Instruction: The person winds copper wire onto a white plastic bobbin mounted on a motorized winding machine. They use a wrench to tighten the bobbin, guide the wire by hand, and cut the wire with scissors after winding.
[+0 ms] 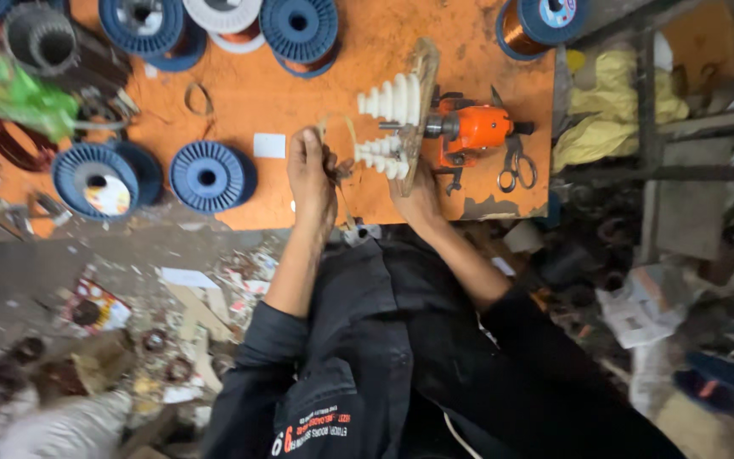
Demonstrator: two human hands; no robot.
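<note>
We pinch thin wire strand (339, 140) in left hand (310, 170); right hand (418, 197) braces white stepped former (388, 127) on winder (467, 129); keep strand taut, feed square to former

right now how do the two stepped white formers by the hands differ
The upper white former is larger and stands free of both hands, its steps tapering toward the left. The lower white former looks smaller and flatter, and lies between the left hand and the right hand, with a pale strand looping at its tip. Both are white, stepped, and fixed to the same wooden plate beside the orange winder.
</note>
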